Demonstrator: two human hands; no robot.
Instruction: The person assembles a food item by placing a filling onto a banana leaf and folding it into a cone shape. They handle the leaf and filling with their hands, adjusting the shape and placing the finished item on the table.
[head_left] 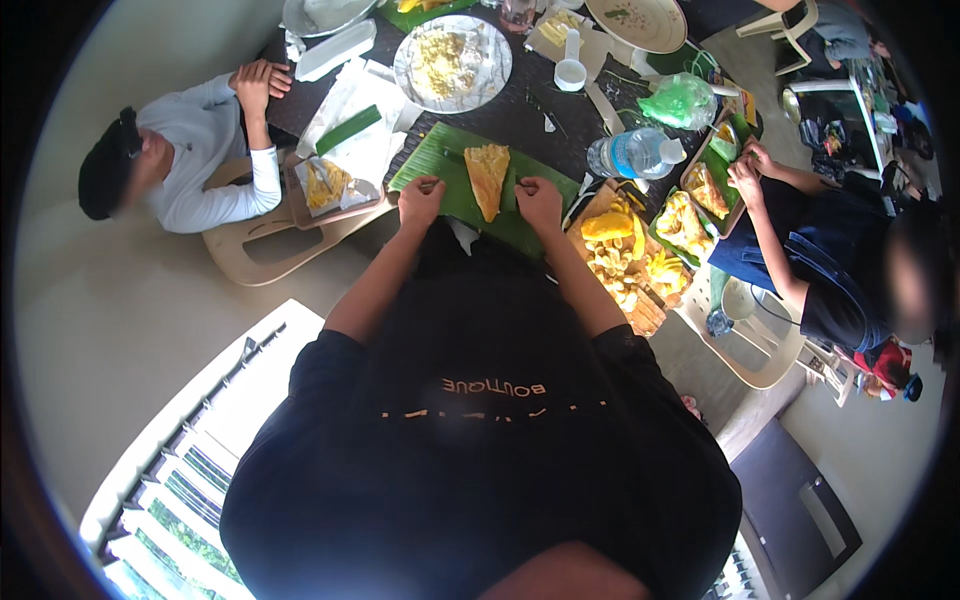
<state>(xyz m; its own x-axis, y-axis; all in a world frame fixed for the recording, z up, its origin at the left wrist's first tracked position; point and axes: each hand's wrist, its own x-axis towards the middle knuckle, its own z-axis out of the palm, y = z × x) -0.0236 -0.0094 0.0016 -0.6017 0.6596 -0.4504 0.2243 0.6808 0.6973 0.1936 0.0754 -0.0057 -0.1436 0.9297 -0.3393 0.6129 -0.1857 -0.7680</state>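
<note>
Before me on the dark table lies a green banana leaf [455, 150]. A golden, triangular folded piece of flatbread or crepe [487, 178] rests on it, its narrow tip toward me. My left hand [422, 202] is closed at the leaf's near left part, thumb and fingers pinched together on it. On the other side of the triangle, my right hand [540, 203] is also closed, its curled fingers on the leaf close to the golden piece. The exact grip of the fingertips is partly hidden.
A marbled plate [490, 90] of pale crumbly food stands beyond the leaf. To the right are a water bottle [630, 155] and a wooden board [652, 318] with yellow fruit pieces. One person [215, 165] sits at left; another [830, 250] handles a leaf-lined tray at right.
</note>
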